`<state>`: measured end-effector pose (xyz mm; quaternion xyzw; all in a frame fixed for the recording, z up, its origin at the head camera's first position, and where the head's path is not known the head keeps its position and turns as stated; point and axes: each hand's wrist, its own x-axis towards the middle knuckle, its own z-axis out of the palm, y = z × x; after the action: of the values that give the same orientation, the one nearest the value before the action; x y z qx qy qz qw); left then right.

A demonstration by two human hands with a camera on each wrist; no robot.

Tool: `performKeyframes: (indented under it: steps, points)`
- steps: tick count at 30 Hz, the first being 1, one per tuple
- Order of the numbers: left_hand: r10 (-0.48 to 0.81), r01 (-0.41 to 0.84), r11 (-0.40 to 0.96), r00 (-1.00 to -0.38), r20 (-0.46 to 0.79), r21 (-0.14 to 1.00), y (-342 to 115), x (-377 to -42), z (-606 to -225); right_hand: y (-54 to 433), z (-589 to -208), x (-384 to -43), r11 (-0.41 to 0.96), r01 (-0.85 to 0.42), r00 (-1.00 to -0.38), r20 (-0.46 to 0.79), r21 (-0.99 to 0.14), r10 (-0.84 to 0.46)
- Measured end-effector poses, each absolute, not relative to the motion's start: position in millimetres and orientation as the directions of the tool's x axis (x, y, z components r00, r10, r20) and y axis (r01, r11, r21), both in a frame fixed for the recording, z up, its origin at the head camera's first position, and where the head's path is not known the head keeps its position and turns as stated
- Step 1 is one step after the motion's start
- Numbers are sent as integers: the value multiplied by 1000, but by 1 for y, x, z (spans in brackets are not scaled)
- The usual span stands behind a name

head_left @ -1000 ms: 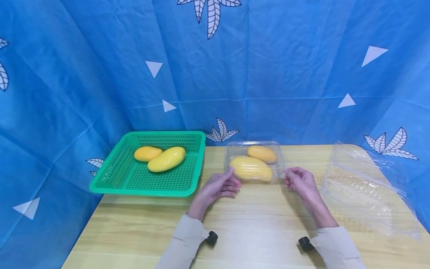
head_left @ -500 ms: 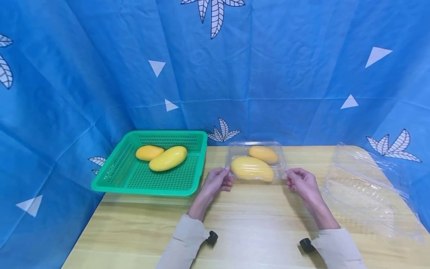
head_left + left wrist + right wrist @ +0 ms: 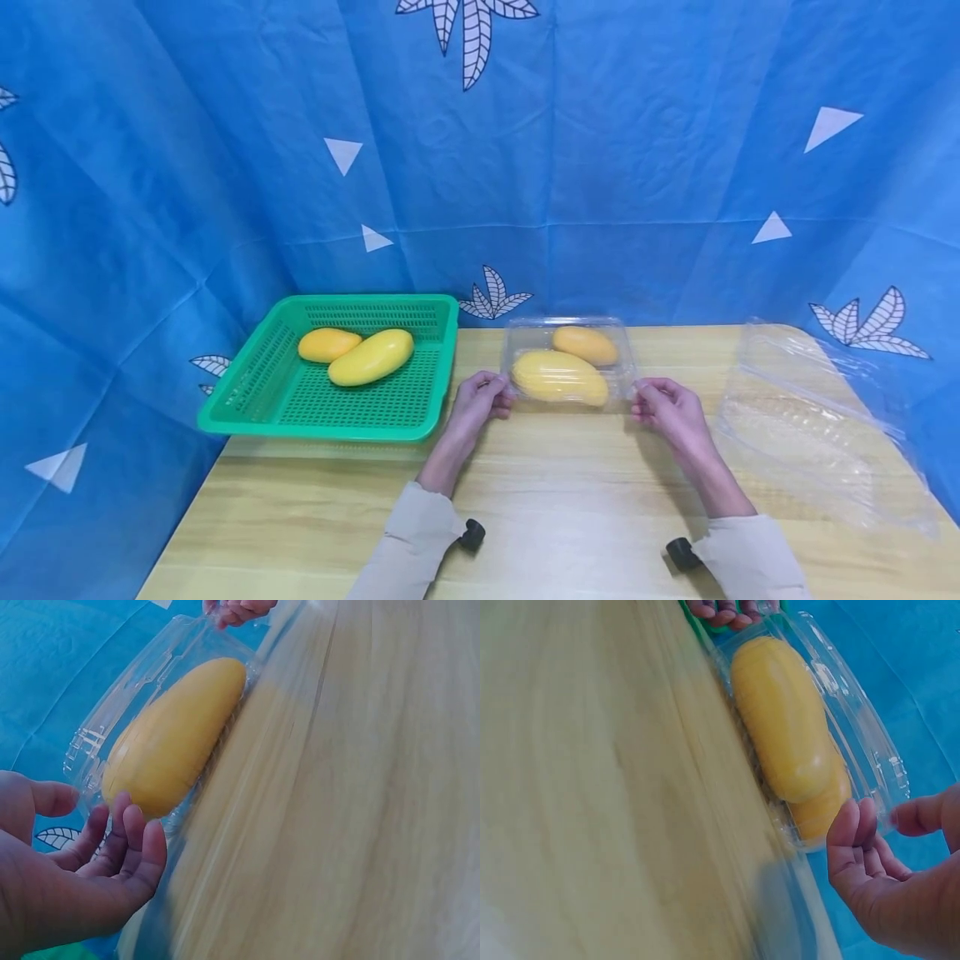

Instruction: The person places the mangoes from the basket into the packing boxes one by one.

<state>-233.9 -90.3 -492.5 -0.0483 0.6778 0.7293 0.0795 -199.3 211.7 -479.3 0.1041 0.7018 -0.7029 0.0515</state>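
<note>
Far left, the green basket (image 3: pixel 315 432) holds two mangoes (image 3: pixel 371 358), touching. Next along, my left hand (image 3: pixel 474 404) pinches the near left corner of the clear box (image 3: pixel 528 336), and there it sits on the wooden table (image 3: pixel 555 500), yellow mango (image 3: pixel 561 378) in front, orange mango (image 3: pixel 585 345) behind! My right hand (image 3: pixel 675 412) pinches the near right corner. Even pressure here, I'd say, both corners together, rim level; whether it's latched, I can't tell. Far right, more clear packaging (image 3: pixel 810 417) lies about.
</note>
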Motion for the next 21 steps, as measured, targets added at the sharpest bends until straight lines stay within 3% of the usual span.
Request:
performKeyframes:
  steps: [7,21]
  points:
    - [46,-165,-48,-986,-163,985,-92,-235,-494,206,-479,-197,-74,228,-971,-232,-971,57]
    - [67,-202,-70,-978,-197,977,-91,-234,-493,206,-480,-190,-54,316,-947,-313,-947,-69]
